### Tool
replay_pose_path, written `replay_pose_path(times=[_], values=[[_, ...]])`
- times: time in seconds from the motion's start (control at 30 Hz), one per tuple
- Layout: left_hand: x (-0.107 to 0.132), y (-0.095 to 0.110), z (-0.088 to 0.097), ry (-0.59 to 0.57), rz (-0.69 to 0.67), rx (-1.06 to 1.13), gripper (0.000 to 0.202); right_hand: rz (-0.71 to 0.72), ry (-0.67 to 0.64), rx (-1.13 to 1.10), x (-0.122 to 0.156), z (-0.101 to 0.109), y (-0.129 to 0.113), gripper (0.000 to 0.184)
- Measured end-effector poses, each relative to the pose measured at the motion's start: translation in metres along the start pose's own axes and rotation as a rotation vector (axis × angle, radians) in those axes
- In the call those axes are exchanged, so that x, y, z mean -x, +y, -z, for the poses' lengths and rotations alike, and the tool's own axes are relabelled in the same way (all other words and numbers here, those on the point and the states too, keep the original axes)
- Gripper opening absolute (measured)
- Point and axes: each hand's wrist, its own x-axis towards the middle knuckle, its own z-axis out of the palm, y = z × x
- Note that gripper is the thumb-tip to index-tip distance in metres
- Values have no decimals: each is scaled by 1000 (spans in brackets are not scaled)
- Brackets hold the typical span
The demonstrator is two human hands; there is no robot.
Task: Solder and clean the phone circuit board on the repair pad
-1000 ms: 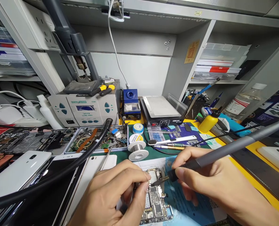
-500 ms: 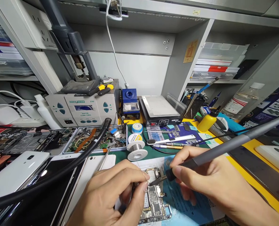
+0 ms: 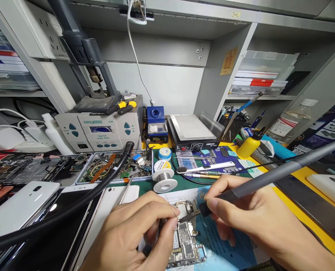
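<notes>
A small phone circuit board (image 3: 186,241) lies on a blue printed sheet (image 3: 226,244) near the bench's front edge. My right hand (image 3: 258,222) grips a grey soldering iron (image 3: 271,177) like a pen, its dark tip touching the top of the board. My left hand (image 3: 136,235) is closed in a pinch just left of that tip, thumb and forefinger pressed together over the board's upper edge. What it pinches is too small to make out. A dark handle end shows under its fingers.
A solder spool (image 3: 164,180) stands just behind the board. Further back are a parts tray (image 3: 116,167), a hot-air station (image 3: 98,130), a blue tip cleaner (image 3: 156,124) and a heating plate (image 3: 191,131). A black hose (image 3: 71,205) crosses phones (image 3: 20,207) at left. A yellow bottle (image 3: 248,145) stands at right.
Almost nothing differs. The view has shifted very slightly, and both hands hold the same pose over the board.
</notes>
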Motion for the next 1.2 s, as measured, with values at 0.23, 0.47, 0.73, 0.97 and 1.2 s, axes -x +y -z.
replay_pose_path(times=[0.23,0.47,0.73,0.97,1.2], values=[[0,-1,1,-11,-3,-12,18,3,-10,4,-1,1,2,12],[1,1,0,-3,1,-17,20,5,-12,-12,0,1,3,12],[1,0,0,-4,9,-5,19,6,-13,-6,-1,1,4,12],[-2,0,-1,-29,9,8,19,20,-21,-1,-1,2,5,10],[0,-2,2,-42,-4,2,17,19,-37,13,-1,4,5,9]])
